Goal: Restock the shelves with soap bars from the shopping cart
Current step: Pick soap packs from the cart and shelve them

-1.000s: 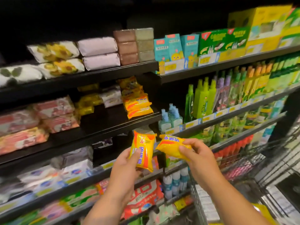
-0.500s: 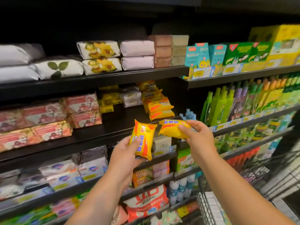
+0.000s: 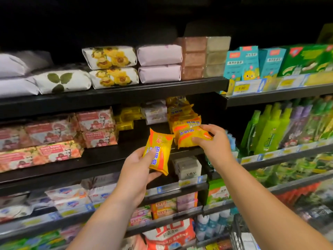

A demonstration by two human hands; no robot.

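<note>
My left hand (image 3: 138,166) grips a yellow-orange wrapped soap bar (image 3: 159,150), held upright in front of the middle black shelf (image 3: 108,157). My right hand (image 3: 212,141) pinches a second yellow soap bar (image 3: 189,137) at the shelf's front edge, against a stack of the same yellow soap bars (image 3: 185,118) standing on that shelf. The two held bars almost touch. Only a corner of the shopping cart (image 3: 239,233) shows at the bottom right.
Pink soap boxes (image 3: 59,134) fill the left of the middle shelf, with bare shelf between them and the yellow stack. Paper-wrapped soaps (image 3: 111,67) line the top shelf. Green bottles (image 3: 270,129) stand to the right. Lower shelves hold more packs.
Both hands rose and moved toward the middle shelf. The right hand's bar went from mid-air to the front of the yellow stack. The camera moved closer and panned right.
</note>
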